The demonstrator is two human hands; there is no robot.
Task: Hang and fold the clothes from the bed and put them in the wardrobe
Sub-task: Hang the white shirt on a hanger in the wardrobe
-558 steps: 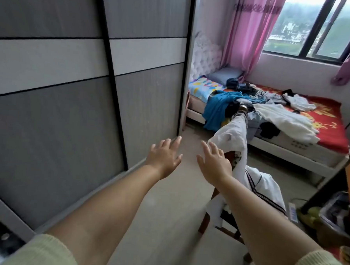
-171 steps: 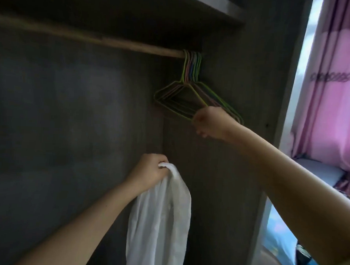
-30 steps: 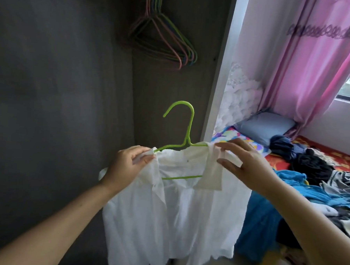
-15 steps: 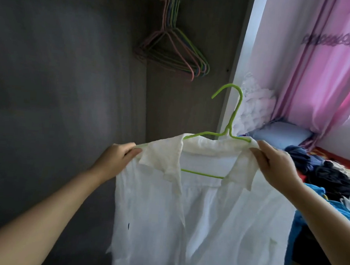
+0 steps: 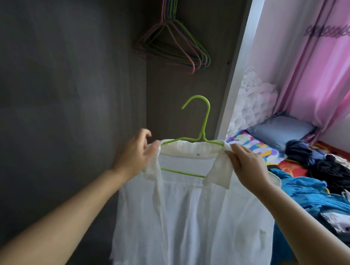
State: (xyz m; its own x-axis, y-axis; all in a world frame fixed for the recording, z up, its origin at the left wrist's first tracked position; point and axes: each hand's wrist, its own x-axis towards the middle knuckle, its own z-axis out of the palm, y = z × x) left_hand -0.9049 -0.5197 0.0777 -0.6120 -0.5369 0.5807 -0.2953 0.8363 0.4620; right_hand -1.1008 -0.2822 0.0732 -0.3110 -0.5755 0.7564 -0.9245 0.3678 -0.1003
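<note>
The green hanger (image 5: 198,133) now stands straighter than a moment ago inside the white shirt (image 5: 194,210), the left hand (image 5: 133,154) and right hand (image 5: 247,166) pinching its shoulders, its hook pointing up, below the spare hangers (image 5: 174,49).

White shirt (image 5: 195,224): thin fabric, collar spread, draped on green wire hanger (image 5: 204,121), hook upright, held before open wardrobe (image 5: 71,86). Remaining clothes (image 5: 319,180): blue, black and white garments heaped on bed (image 5: 254,145).

No readable text, label or number anywhere — nothing on the clothes either.
</note>
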